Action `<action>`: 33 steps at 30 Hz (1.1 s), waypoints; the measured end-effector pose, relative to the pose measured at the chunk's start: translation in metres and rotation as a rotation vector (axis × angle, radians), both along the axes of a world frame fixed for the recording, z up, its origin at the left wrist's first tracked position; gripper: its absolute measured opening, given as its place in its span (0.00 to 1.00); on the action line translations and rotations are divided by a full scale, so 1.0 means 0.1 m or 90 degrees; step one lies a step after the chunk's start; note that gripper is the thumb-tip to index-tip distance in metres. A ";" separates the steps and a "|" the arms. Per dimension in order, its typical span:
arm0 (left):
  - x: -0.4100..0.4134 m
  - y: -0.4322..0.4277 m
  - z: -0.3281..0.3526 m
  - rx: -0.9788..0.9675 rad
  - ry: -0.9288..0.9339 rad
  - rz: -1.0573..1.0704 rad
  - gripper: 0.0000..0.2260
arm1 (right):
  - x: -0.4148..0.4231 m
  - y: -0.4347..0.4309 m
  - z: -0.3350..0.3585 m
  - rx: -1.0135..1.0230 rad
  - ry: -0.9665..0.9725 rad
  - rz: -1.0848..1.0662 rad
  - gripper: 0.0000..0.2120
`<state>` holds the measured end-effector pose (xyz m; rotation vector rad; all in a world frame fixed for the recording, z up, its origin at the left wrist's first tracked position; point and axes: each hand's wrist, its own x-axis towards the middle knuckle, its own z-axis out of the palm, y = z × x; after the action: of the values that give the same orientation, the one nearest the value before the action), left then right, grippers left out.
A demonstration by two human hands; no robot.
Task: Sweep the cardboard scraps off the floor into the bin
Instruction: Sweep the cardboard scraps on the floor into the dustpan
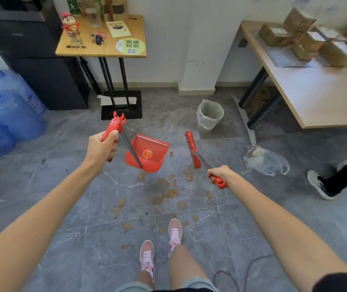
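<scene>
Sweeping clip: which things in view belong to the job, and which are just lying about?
Job: dustpan, gripped by the left hand; broom, gripped by the right hand; cardboard scraps on the floor; lined bin.

Lying about: plastic bag, blue water bottles, side table with figurine and keys, wrapped packages on the desk.

Bare floor (pixel 179 125) runs from the cardboard scraps (pixel 169 193) up to the bin (pixel 210 114), crossed only by the dustpan (pixel 149 153) and broom (pixel 192 149). Right of the bin stand the dark legs (pixel 252 89) of the surface (pixel 315 98), a plastic bag (pixel 267 163) and another person's shoe (pixel 319 184); left of it, a stand's black base (pixel 124 113); water bottles (pixel 10 114) crowd the far left.
</scene>
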<state>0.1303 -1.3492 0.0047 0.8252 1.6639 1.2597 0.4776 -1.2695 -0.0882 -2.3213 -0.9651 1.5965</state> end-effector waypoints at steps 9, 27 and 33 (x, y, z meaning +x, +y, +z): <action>0.10 -0.40 0.03 0.032 0.007 0.008 0.15 | 0.27 -0.54 -0.10 0.002 -0.038 0.068 0.12; 0.58 -1.43 0.05 0.057 0.067 0.096 0.15 | 1.41 -1.35 -0.51 0.005 -0.133 0.147 0.10; 0.39 -1.72 0.07 0.069 0.069 0.114 0.15 | 1.22 -1.48 -0.37 0.015 -0.131 0.128 0.08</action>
<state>0.1692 -1.5215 0.0114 0.8367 1.8000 1.4612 0.5995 -1.4177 -0.1249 -2.4767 -1.2929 1.4223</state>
